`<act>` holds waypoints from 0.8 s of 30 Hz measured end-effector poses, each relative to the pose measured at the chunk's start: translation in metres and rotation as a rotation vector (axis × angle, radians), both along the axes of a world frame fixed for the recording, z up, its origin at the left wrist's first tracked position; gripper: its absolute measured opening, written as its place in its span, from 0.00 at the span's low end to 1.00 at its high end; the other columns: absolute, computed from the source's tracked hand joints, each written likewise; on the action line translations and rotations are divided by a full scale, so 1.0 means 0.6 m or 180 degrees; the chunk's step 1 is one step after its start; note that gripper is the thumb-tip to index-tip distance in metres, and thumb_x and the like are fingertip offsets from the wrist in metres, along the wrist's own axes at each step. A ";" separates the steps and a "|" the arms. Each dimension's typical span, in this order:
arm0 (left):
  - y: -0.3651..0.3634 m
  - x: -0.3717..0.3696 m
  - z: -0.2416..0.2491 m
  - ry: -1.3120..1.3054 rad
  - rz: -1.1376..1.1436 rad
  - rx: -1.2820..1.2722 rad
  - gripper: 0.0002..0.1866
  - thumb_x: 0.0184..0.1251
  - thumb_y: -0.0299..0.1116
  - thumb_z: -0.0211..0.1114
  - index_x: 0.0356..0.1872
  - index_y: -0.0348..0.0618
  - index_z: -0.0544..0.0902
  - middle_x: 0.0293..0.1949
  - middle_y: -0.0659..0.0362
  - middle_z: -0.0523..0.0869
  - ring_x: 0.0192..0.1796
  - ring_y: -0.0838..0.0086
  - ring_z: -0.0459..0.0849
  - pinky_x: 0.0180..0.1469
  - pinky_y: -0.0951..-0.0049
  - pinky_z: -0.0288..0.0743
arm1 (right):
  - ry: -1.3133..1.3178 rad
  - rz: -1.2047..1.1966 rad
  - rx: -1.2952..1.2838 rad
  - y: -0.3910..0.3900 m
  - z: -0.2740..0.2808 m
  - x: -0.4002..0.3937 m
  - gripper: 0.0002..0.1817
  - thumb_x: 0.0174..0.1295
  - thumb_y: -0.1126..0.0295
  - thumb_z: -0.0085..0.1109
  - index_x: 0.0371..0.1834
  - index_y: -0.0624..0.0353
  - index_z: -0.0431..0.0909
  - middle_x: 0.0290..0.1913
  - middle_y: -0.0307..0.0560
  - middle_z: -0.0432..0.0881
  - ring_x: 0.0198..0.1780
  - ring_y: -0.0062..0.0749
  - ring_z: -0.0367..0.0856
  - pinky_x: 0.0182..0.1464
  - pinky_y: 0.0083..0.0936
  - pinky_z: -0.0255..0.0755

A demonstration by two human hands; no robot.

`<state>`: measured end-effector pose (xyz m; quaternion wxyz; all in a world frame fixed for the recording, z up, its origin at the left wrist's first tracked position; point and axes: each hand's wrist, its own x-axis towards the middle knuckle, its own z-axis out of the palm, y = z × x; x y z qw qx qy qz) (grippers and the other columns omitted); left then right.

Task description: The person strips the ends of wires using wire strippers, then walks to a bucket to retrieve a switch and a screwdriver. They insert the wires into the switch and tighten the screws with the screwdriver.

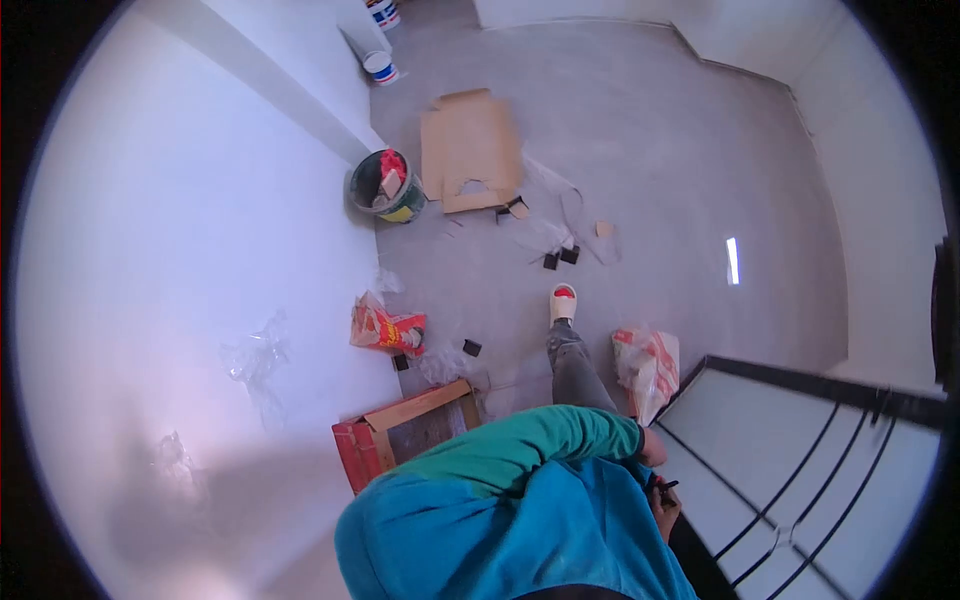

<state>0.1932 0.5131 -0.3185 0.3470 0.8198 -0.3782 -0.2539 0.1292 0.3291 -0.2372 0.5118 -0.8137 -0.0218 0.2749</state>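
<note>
My left hand (652,448) reaches across my body from a green and teal sleeve, close to the edge of a black-framed glass door (790,470). Its fingers are mostly hidden by the cuff and the door edge. Just below it, my right hand (665,514) is closed at the same edge, around something dark that I cannot make out. Between the two hands a small black piece (665,485), shaped like a handle, sticks out.
A white and red plastic bag (648,370) lies beside my foot (563,300). To the left are an opened cardboard box (385,415), a red bag (385,325) and a dark bucket (385,195). Flattened cardboard (470,150), plastic wrap and several black pieces lie on the floor ahead.
</note>
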 end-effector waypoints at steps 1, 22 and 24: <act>0.082 0.032 0.026 0.0254 0.0031 0.0036 0.12 0.48 0.36 0.60 0.32 0.43 0.85 0.35 0.49 0.85 0.39 0.52 0.83 0.39 0.56 0.76 | 0.0150 -0.0276 0.0040 0.067 0.030 0.042 0.13 0.59 0.69 0.58 0.41 0.69 0.78 0.26 0.36 0.75 0.29 0.23 0.72 0.35 0.19 0.66; 0.777 0.430 0.004 0.0462 0.0364 -0.0288 0.15 0.49 0.39 0.59 0.35 0.41 0.84 0.37 0.45 0.84 0.40 0.52 0.82 0.44 0.55 0.74 | -0.0999 0.0050 0.0604 0.677 -0.090 0.448 0.17 0.59 0.67 0.59 0.51 0.61 0.75 0.40 0.50 0.83 0.38 0.33 0.81 0.41 0.31 0.73; 0.842 0.465 -0.063 0.0266 0.0312 -0.0513 0.16 0.48 0.40 0.59 0.33 0.38 0.84 0.34 0.45 0.84 0.38 0.51 0.82 0.42 0.55 0.74 | -0.1084 0.0304 0.0590 0.830 -0.115 0.512 0.18 0.59 0.66 0.59 0.51 0.61 0.75 0.40 0.51 0.83 0.39 0.34 0.81 0.41 0.31 0.73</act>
